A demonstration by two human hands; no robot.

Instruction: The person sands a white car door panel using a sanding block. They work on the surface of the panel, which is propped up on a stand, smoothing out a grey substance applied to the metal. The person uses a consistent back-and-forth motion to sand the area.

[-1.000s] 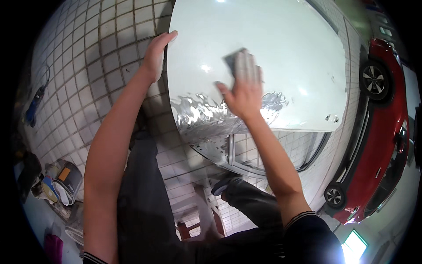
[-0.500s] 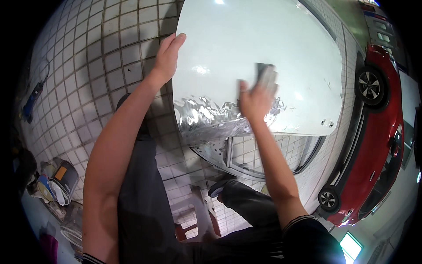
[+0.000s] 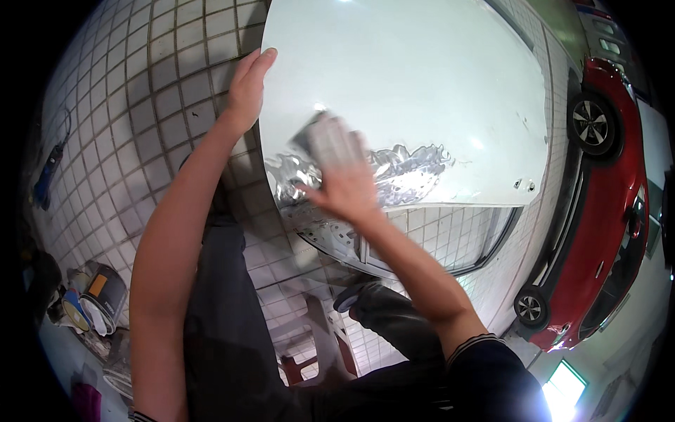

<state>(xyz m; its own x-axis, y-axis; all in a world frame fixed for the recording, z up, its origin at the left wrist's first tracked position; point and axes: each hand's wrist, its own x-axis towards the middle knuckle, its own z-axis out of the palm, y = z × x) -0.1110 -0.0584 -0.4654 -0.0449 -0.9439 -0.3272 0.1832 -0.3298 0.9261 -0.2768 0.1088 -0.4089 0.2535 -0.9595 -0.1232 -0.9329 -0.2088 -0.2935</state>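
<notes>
A white car door (image 3: 422, 91) lies in front of me, with its window frame (image 3: 485, 253) toward my legs. Along its near edge the paint gives way to a band of shiny bare metal (image 3: 415, 169). My left hand (image 3: 249, 88) is closed on the door's left edge, thumb on top. Flat against the panel, my right hand (image 3: 344, 165) presses a dark grey sheet of sandpaper (image 3: 305, 138) at the left part of the bare band. The hand is blurred by motion, and most of the sheet is hidden under its fingers.
White floor tiles (image 3: 176, 70) surround the door. A corded blue power tool (image 3: 48, 176) lies at the far left, and a dark can (image 3: 105, 288) stands among other containers at lower left. A plastic stool (image 3: 320, 337) is between my legs. A red car (image 3: 598, 232) is parked at right.
My right hand has swept left across the panel with the sandpaper, uncovering the right part of the bare metal. The left hand keeps its hold, and the whole view has shifted slightly.
</notes>
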